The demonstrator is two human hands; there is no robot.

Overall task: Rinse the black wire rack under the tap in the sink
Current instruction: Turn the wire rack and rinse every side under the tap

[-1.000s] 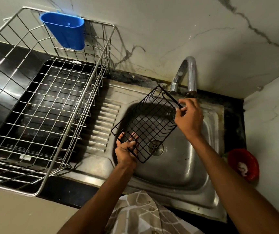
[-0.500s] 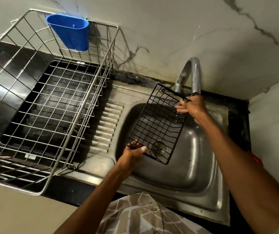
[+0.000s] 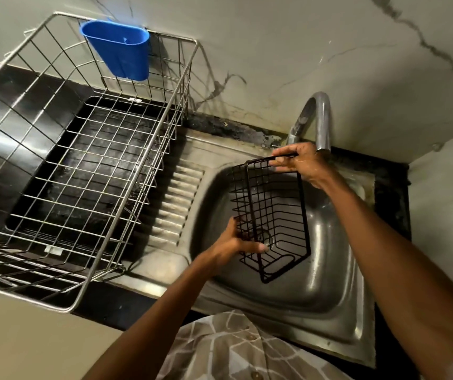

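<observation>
The black wire rack (image 3: 272, 215) hangs tilted on edge over the steel sink (image 3: 288, 286), its open side turned toward the right. My right hand (image 3: 302, 163) pinches the rack's top rim, just below the curved tap (image 3: 321, 119). My left hand (image 3: 236, 242) grips the rack's lower left side, thumb across the wires. My right hand looks wet. The sink drain is hidden behind the rack.
A large steel wire dish basket (image 3: 69, 165) sits on a black tray left of the sink, with a blue plastic holder (image 3: 121, 53) hooked on its back rim. The ribbed drainboard (image 3: 176, 204) lies between basket and sink. Marble walls stand behind and to the right.
Both hands have turned the rack from lying flat and slanted to standing on edge, open side to the right. My right hand stays under the tap spout.
</observation>
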